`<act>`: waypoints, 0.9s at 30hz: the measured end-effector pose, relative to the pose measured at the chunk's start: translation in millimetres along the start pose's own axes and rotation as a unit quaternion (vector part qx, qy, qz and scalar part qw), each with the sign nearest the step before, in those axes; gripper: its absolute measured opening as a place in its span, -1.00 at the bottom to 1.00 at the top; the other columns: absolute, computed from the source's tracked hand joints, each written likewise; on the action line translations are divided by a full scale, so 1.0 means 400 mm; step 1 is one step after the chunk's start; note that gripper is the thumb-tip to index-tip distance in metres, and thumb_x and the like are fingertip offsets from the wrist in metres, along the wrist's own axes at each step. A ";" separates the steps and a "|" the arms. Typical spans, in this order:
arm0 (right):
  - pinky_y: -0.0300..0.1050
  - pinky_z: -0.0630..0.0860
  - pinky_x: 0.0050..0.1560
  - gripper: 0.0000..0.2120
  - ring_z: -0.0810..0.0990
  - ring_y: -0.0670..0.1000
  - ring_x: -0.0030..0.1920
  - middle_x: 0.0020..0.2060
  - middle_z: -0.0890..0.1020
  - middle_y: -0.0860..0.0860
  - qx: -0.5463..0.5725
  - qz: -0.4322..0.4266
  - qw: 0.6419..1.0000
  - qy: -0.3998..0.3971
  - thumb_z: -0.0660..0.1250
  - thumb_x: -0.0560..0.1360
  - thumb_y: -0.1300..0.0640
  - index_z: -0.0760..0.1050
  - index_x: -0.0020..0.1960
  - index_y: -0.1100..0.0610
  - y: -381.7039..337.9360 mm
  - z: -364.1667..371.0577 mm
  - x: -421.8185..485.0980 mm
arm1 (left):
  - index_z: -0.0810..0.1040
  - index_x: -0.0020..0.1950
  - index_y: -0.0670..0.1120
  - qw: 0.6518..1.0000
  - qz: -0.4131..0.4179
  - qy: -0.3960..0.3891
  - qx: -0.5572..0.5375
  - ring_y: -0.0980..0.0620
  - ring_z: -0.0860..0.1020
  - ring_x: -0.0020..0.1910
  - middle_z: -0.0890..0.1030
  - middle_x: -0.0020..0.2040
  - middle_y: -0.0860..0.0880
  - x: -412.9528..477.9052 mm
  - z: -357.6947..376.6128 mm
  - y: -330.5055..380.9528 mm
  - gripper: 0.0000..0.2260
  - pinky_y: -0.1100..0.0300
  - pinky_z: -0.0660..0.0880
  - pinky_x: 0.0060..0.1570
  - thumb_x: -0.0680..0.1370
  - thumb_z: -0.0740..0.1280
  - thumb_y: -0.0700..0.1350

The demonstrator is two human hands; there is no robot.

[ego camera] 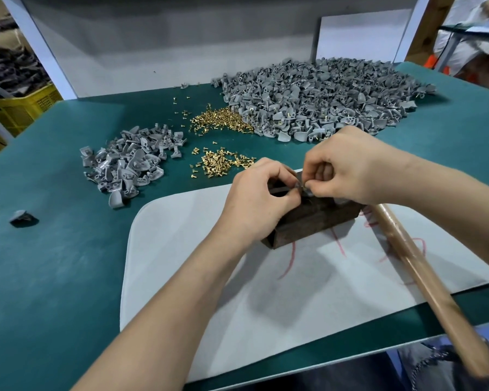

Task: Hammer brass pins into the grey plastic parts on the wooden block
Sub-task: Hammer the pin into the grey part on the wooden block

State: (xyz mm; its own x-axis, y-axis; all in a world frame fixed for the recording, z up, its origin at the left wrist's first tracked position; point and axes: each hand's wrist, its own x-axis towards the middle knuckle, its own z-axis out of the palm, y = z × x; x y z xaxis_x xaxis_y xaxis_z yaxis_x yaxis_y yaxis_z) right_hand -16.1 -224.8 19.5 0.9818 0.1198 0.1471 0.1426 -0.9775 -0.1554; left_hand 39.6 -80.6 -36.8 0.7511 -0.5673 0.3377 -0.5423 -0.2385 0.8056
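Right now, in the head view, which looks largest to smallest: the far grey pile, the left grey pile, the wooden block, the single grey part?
1. Far grey pile.
2. Left grey pile and wooden block: look alike; the block is nearer and partly covered, so unranked.
3. Single grey part.

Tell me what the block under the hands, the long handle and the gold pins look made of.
Block: probably dark wood, matte, faint grain on its side. Handle: light wood, smooth, slight sheen. Pins: seemingly brass, shiny yellow metallic glint.
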 end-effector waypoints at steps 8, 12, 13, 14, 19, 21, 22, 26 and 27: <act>-0.49 0.35 -0.29 -0.96 0.49 -0.28 -0.43 -0.45 0.60 -0.08 0.017 0.000 1.000 -0.001 0.41 0.34 0.19 0.63 -0.25 0.08 0.009 0.002 0.007 | 0.61 -0.19 -0.20 1.000 -0.001 -0.004 0.001 0.00 0.55 -0.05 0.62 -0.05 -0.11 0.001 -0.001 0.001 -0.95 0.13 0.45 0.06 0.39 0.44 -0.29; -0.54 0.40 -0.29 -0.99 0.57 -0.25 -0.41 -0.41 0.62 -0.10 0.117 0.028 0.993 0.014 0.45 0.40 0.21 0.64 -0.20 0.13 0.031 -0.016 -0.020 | 0.61 -0.23 -0.15 1.000 0.003 -0.001 0.001 0.07 0.55 -0.06 0.62 -0.08 -0.03 0.001 0.000 -0.005 -0.94 0.27 0.44 0.03 0.40 0.45 -0.28; -0.47 0.47 -0.32 -0.99 0.58 -0.20 -0.43 -0.40 0.64 -0.04 0.178 0.065 0.979 0.068 0.43 0.42 0.23 0.63 -0.19 0.16 0.048 -0.023 -0.032 | 0.60 -0.25 -0.12 1.000 0.001 0.000 -0.002 0.10 0.55 -0.06 0.62 -0.08 -0.01 0.001 0.000 -0.007 -0.91 0.30 0.43 0.03 0.40 0.45 -0.27; -0.39 0.51 -0.37 -0.97 0.57 -0.16 -0.47 -0.41 0.63 0.01 0.226 0.113 0.958 0.133 0.41 0.44 0.24 0.60 -0.18 0.19 0.071 -0.027 -0.044 | 0.58 -0.27 -0.08 1.000 -0.001 0.000 -0.004 0.12 0.55 -0.06 0.62 -0.09 0.01 0.001 0.001 -0.007 -0.88 0.31 0.43 0.03 0.40 0.45 -0.27; -0.15 0.40 -0.36 -0.69 0.57 0.11 -0.32 -0.37 0.62 0.17 0.008 0.365 0.931 0.032 0.39 0.44 -0.04 0.57 -0.23 0.23 0.143 0.054 -0.090 | 0.54 -0.27 -0.02 1.000 -0.005 -0.001 0.003 0.13 0.54 -0.06 0.61 -0.10 0.05 -0.003 0.004 -0.008 -0.86 0.27 0.44 0.05 0.41 0.43 -0.24; -0.09 0.41 -0.30 -0.65 0.50 0.17 -0.29 -0.36 0.60 0.21 0.022 0.380 0.924 0.038 0.40 0.40 -0.04 0.56 -0.30 0.26 0.151 0.086 -0.080 | 0.55 -0.25 -0.03 1.000 -0.007 -0.003 0.004 0.12 0.54 -0.06 0.60 -0.10 0.06 -0.004 0.003 -0.008 -0.87 0.25 0.45 0.05 0.41 0.42 -0.22; -0.10 0.38 -0.36 -0.63 0.46 0.16 -0.34 -0.42 0.56 0.18 0.031 0.394 0.917 0.045 0.41 0.38 -0.06 0.50 -0.38 0.24 0.155 0.089 -0.071 | 0.55 -0.25 -0.03 1.000 -0.011 -0.005 0.002 0.12 0.54 -0.05 0.60 -0.09 0.06 -0.004 0.002 -0.008 -0.88 0.24 0.45 0.06 0.42 0.42 -0.22; -0.25 0.30 -0.56 -0.69 0.42 -0.03 -0.56 -0.64 0.44 0.00 0.207 0.441 0.872 0.046 0.43 0.35 0.04 0.43 -0.45 0.16 0.174 0.057 -0.055 | 0.55 -0.25 -0.04 1.000 -0.019 -0.002 -0.005 0.11 0.55 -0.06 0.60 -0.10 0.06 -0.007 0.002 -0.003 -0.88 0.17 0.46 0.08 0.41 0.41 -0.24; -0.32 0.32 -0.61 -0.76 0.44 -0.06 -0.60 -0.62 0.47 0.00 0.304 0.437 0.845 0.048 0.43 0.37 0.11 0.46 -0.38 0.19 0.174 0.045 -0.060 | 0.54 -0.26 -0.04 1.000 -0.020 0.001 -0.007 0.11 0.55 -0.06 0.59 -0.10 0.06 -0.008 0.003 -0.002 -0.87 0.16 0.46 0.09 0.41 0.41 -0.25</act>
State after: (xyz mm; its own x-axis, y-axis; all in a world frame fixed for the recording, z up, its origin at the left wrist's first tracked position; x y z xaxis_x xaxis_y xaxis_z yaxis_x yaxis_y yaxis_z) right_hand -27.6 -292.4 -12.5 0.7352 -0.6447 -0.2093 -0.5654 -0.4129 -0.7141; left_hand 37.4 -79.4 -39.1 0.7735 -0.5551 0.3061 -0.5063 -0.2505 0.8252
